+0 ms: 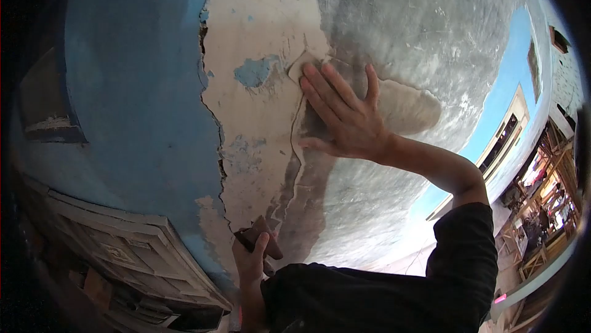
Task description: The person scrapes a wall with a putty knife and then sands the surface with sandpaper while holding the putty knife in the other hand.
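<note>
My right hand (348, 114) lies flat against the wall with its fingers spread and its thumb apart. Its fingertips touch the edge of a pale, thin, angular patch (298, 67); whether this is a loose sheet or part of the wall coating I cannot tell. Below and to the left, my left hand (249, 262) is closed around a dark brown, flat-sided piece (269, 244), close to the wall. Around my right hand the wall (252, 117) shows bare beige areas, darker damp-looking plaster and a thin crack running downward.
A long jagged crack (220, 130) divides the blue-painted wall (141, 87) from the beige strip. Grey plaster (418, 37) covers the upper right. A wooden panelled door or shutter (129, 247) is at lower left. A window opening (505, 130) and wooden framing (548, 210) stand at right.
</note>
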`<action>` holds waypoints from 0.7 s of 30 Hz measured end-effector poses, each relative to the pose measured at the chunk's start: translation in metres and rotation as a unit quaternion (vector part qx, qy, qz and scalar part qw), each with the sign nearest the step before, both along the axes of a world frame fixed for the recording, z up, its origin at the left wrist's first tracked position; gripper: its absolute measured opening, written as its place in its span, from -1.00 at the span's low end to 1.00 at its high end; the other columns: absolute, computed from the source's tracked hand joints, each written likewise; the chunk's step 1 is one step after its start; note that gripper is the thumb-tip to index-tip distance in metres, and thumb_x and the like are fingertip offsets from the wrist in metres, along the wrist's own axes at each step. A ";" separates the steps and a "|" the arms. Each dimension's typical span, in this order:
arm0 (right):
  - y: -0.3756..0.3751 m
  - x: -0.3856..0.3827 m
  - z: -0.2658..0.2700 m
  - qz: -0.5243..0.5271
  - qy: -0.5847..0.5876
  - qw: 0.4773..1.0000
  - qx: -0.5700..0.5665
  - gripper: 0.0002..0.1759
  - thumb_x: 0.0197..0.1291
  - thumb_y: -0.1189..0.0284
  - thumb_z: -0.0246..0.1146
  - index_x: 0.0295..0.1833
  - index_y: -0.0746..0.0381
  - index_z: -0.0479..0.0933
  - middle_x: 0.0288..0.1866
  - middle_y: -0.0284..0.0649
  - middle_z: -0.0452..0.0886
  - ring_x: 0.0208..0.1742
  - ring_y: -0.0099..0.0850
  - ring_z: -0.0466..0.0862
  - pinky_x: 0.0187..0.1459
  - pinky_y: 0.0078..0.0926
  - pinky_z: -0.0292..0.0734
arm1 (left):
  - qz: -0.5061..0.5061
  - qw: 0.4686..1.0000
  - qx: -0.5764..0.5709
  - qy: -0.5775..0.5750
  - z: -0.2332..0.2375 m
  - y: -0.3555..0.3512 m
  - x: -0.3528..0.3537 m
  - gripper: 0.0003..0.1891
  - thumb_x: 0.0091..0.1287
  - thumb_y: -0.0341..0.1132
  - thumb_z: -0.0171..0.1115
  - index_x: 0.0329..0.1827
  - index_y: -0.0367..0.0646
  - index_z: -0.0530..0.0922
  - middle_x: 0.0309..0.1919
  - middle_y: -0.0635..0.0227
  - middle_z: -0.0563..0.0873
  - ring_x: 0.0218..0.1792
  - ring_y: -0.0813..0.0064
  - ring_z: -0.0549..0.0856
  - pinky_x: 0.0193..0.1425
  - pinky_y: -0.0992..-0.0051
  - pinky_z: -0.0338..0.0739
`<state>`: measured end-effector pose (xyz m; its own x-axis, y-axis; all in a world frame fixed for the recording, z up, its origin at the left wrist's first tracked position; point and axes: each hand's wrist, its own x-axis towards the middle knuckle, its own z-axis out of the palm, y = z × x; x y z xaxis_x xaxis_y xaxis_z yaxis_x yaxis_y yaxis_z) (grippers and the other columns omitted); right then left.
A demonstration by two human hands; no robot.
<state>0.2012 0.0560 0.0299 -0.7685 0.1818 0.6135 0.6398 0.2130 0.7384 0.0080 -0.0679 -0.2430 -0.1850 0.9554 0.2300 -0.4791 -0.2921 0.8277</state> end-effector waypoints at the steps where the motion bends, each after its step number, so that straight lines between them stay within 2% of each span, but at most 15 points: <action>1: 0.004 0.002 0.004 0.020 -0.008 0.999 0.026 -0.02 0.26 -0.41 -0.29 0.56 0.06 0.10 0.63 -0.36 0.03 0.63 -0.25 -0.05 0.42 0.39 -0.60 | 0.005 1.000 -0.017 -0.009 0.002 0.001 -0.001 -0.80 0.34 -0.34 0.27 -0.26 -0.35 0.58 -0.47 0.33 0.70 -0.53 0.63 0.58 -0.34 0.61 0.48; 2: 0.007 0.002 0.006 0.038 -0.014 0.998 0.048 -0.04 0.26 -0.40 -0.25 0.55 0.04 0.13 0.63 -0.35 0.04 0.62 -0.26 -0.02 0.41 0.45 -0.50 | 0.013 1.000 -0.012 -0.007 0.000 0.002 -0.003 -0.78 0.34 -0.29 0.28 -0.24 -0.33 0.58 -0.48 0.31 0.69 -0.55 0.58 0.60 -0.41 0.55 0.52; 4: -0.007 -0.003 0.022 -0.035 0.031 0.998 0.051 -0.01 0.25 -0.42 -0.31 0.58 0.04 0.05 0.64 -0.37 0.00 0.64 -0.25 -0.10 0.42 0.35 -0.65 | 0.021 1.000 -0.005 -0.006 -0.005 0.002 -0.002 -0.74 0.35 -0.21 0.30 -0.19 -0.28 0.59 -0.51 0.29 0.66 -0.61 0.50 0.63 -0.54 0.42 0.59; 5: -0.013 -0.003 0.029 -0.073 0.052 0.995 0.053 0.00 0.25 -0.42 -0.35 0.59 0.04 0.00 0.64 -0.38 -0.02 0.65 -0.24 -0.13 0.43 0.31 -0.73 | 0.017 1.000 -0.009 -0.017 -0.004 0.000 -0.001 -0.76 0.34 -0.26 0.30 -0.19 -0.31 0.58 -0.46 0.27 0.68 -0.56 0.52 0.64 -0.47 0.48 0.57; 7: -0.009 -0.003 0.006 -0.030 0.017 0.999 -0.022 -0.02 0.26 -0.41 -0.34 0.59 0.04 0.00 0.65 -0.38 -0.02 0.65 -0.22 -0.15 0.42 0.30 -0.74 | 0.013 0.999 -0.011 -0.040 0.003 -0.004 -0.002 -0.79 0.33 -0.34 0.30 -0.17 -0.36 0.56 -0.36 0.25 0.72 -0.46 0.57 0.64 -0.34 0.58 0.52; 8: -0.006 -0.004 -0.001 -0.007 0.000 0.998 -0.059 -0.03 0.27 -0.40 -0.34 0.59 0.03 0.00 0.65 -0.38 -0.02 0.65 -0.22 -0.15 0.42 0.30 -0.75 | -0.001 0.999 -0.015 -0.032 0.005 -0.007 -0.005 -0.78 0.33 -0.35 0.30 -0.15 -0.37 0.55 -0.34 0.23 0.72 -0.43 0.55 0.66 -0.33 0.57 0.54; 10: -0.008 -0.004 0.020 -0.023 0.001 1.000 0.001 -0.03 0.27 -0.40 -0.32 0.58 0.03 0.05 0.64 -0.37 0.01 0.65 -0.20 -0.14 0.42 0.30 -0.74 | -0.027 0.999 -0.023 -0.015 0.009 -0.012 -0.014 -0.75 0.32 -0.35 0.31 -0.10 -0.38 0.53 -0.30 0.21 0.72 -0.39 0.49 0.69 -0.30 0.54 0.57; 11: -0.009 -0.003 0.028 -0.034 0.002 0.999 0.027 -0.04 0.27 -0.40 -0.31 0.58 0.03 0.07 0.63 -0.36 0.03 0.65 -0.19 -0.13 0.42 0.30 -0.74 | -0.007 0.999 -0.032 -0.024 0.010 -0.013 -0.015 -0.74 0.32 -0.36 0.31 -0.09 -0.38 0.52 -0.31 0.21 0.71 -0.38 0.47 0.70 -0.29 0.54 0.58; 14: -0.013 -0.005 0.032 -0.066 0.084 0.994 0.017 -0.04 0.26 -0.40 -0.27 0.57 0.03 0.10 0.63 -0.37 0.05 0.64 -0.19 -0.12 0.43 0.29 -0.75 | 0.030 0.996 -0.052 -0.059 0.012 -0.017 -0.010 -0.71 0.32 -0.36 0.32 -0.05 -0.38 0.49 -0.31 0.20 0.71 -0.37 0.45 0.71 -0.28 0.53 0.59; 17: -0.002 0.004 -0.008 0.021 0.004 0.999 -0.032 -0.08 0.27 -0.38 -0.26 0.57 -0.03 0.10 0.63 -0.39 0.02 0.65 -0.20 -0.13 0.43 0.28 -0.77 | 0.045 0.995 -0.043 -0.075 0.009 -0.017 -0.013 -0.69 0.30 -0.34 0.34 -0.03 -0.37 0.49 -0.29 0.18 0.71 -0.38 0.46 0.70 -0.29 0.54 0.58; 18: 0.007 0.006 -0.005 0.029 0.002 1.000 0.004 -0.09 0.27 -0.37 -0.23 0.56 -0.02 0.11 0.64 -0.41 0.02 0.64 -0.19 -0.12 0.43 0.26 -0.78 | 0.058 0.995 -0.040 -0.075 0.008 -0.017 -0.013 -0.67 0.30 -0.33 0.34 -0.03 -0.37 0.49 -0.29 0.17 0.71 -0.37 0.47 0.70 -0.30 0.55 0.58; 21: -0.004 0.009 0.023 -0.041 0.054 0.995 0.078 -0.08 0.27 -0.38 -0.23 0.55 -0.02 0.13 0.63 -0.42 0.02 0.64 -0.19 -0.10 0.43 0.27 -0.77 | 0.058 0.995 -0.056 -0.050 -0.003 -0.015 -0.017 -0.64 0.29 -0.29 0.37 -0.02 -0.36 0.49 -0.28 0.16 0.71 -0.35 0.46 0.71 -0.28 0.57 0.59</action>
<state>0.2102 0.0515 0.0532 -0.6828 0.1383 0.7174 0.7279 0.0452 0.6842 -0.0094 -0.0829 -0.2460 -0.3125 0.9449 0.0974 -0.5288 -0.2583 0.8085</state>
